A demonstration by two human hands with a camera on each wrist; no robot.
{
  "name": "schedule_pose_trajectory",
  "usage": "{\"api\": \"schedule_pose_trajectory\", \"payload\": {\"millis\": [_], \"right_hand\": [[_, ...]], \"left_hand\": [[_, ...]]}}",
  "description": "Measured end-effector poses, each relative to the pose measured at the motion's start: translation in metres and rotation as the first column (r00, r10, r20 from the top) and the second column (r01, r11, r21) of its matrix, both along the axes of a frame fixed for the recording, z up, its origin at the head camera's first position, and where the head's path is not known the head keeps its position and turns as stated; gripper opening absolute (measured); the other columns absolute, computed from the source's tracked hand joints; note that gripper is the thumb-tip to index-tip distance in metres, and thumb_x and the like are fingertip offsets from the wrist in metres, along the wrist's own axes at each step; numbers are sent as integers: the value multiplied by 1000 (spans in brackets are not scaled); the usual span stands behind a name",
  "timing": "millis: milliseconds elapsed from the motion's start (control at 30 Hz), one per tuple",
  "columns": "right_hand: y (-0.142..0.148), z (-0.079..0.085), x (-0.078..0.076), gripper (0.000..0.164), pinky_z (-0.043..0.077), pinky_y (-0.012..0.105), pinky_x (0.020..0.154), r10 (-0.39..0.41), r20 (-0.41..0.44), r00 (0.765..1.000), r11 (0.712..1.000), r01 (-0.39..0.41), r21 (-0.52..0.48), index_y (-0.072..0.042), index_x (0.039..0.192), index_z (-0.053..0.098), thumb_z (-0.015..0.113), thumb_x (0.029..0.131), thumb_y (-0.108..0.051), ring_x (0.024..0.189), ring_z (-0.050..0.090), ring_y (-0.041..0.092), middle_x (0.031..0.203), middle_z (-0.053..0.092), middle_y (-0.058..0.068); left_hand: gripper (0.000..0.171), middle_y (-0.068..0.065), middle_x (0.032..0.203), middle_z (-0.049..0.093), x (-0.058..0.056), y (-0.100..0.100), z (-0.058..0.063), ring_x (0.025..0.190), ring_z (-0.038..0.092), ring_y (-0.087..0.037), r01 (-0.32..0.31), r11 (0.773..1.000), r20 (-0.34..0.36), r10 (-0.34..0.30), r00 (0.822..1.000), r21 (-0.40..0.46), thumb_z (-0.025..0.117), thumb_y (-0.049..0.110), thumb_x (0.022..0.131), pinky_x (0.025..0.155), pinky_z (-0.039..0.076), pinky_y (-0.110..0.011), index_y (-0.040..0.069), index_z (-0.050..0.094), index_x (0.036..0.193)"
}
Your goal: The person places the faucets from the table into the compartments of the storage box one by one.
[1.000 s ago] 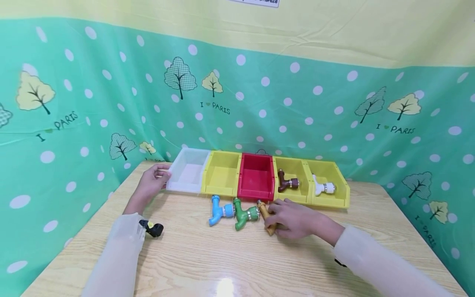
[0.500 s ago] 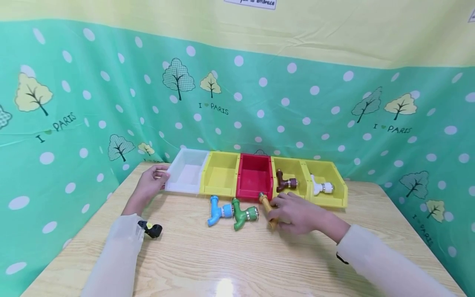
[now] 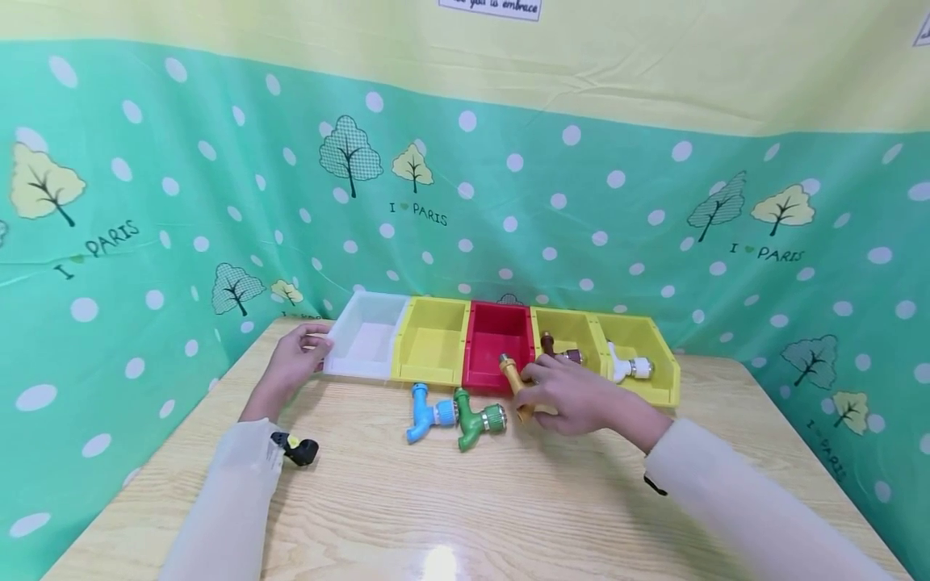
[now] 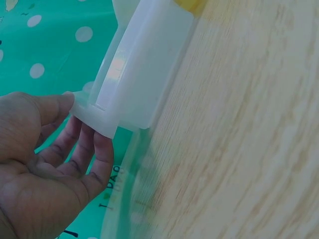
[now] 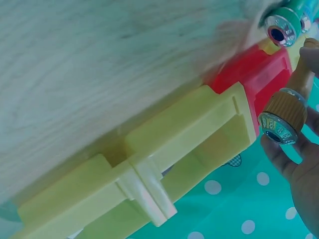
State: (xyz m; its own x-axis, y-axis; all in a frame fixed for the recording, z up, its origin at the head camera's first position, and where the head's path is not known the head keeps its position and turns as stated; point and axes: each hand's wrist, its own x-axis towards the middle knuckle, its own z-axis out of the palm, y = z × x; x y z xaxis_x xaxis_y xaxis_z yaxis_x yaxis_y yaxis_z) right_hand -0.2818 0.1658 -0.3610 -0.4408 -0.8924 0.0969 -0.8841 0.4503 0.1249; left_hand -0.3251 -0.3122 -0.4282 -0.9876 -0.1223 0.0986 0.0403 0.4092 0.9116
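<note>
Head view: a green-and-yellow printed cloth backdrop (image 3: 552,173) hangs behind a pale wood-grain table (image 3: 349,500). On it stands a row of five plastic bins: a translucent white bin (image 3: 359,369), a plain yellow bin (image 3: 425,374), a glossy red bin (image 3: 483,339), a second yellow bin (image 3: 574,321) and a yellow end bin (image 3: 643,397). A knock to the row could push it askew; whether the bins lock together cannot be told.

The person's left hand (image 3: 294,355) pinches the white bin's left edge, thumb above and fingers below in the left wrist view. Too strong a pull there would probably tilt that bin.

The right hand (image 3: 574,395) grips a mustard-yellow tap (image 3: 514,379) between thumb and fingers, its threaded end overlapping the red bin's front in the head view. Clearance cannot be judged; carried too low, the tap could catch that wall, and its slim body could twist if the pinch loosens.

Dropped short, it might hit the green tap (image 3: 472,420), which lies just beside the blue tap (image 3: 429,413). Swinging right, the knuckles could brush the dark brown tap (image 3: 548,344); the white tap (image 3: 626,368) seems safer.
</note>
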Motion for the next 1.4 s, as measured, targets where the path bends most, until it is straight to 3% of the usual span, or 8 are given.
{"api": "schedule_pose_trajectory", "payload": {"millis": [200, 400, 667, 933, 1400], "right_hand": [[-10, 6, -10, 27, 46, 36, 81, -10, -23, 1000, 1000, 10, -7, -31, 110, 67, 68, 83, -26, 96, 45, 14, 107, 56, -3], [-20, 12, -21, 28, 44, 39, 86, -73, -19, 997, 997, 73, -20, -33, 109, 67, 72, 81, -32, 98, 45, 13, 107, 55, -5], [-29, 10, -40, 30, 43, 31, 77, -124, -12, 992, 991, 123, -49, -33, 108, 67, 73, 79, -30, 95, 43, 14, 110, 56, -3], [-38, 10, -56, 26, 41, 30, 74, -159, -11, 987, 986, 158, -50, -31, 107, 67, 70, 81, -30, 90, 44, 16, 105, 57, -2], [-57, 2, -76, 30, 42, 38, 85, -287, 63, 956, 956, 289, -42, -32, 111, 67, 67, 82, -27, 100, 43, 19, 114, 56, -1]], "left_hand": [[41, -16, 118, 52, 1, 0, 0, 102, 54, -31, 4, 1000, -10, -4, 1000, 3, 54, 31, 97, 74, 56, -31, 12, 47, 132], [41, -16, 117, 52, 2, 2, 1, 101, 54, -30, 3, 1000, -26, -3, 1000, -2, 54, 30, 97, 75, 56, -32, 10, 47, 133], [40, -16, 116, 53, 3, 4, 3, 99, 54, -29, 2, 1000, -34, -2, 999, 5, 54, 28, 97, 74, 56, -30, 10, 47, 132], [40, -17, 118, 53, 4, 3, 2, 102, 54, -31, 4, 1000, -27, -4, 1000, -9, 53, 28, 98, 74, 56, -31, 10, 47, 133], [41, -16, 118, 53, 2, 2, 1, 101, 54, -30, 2, 1000, -16, -2, 1000, -10, 54, 30, 97, 75, 56, -32, 10, 47, 132]]}}
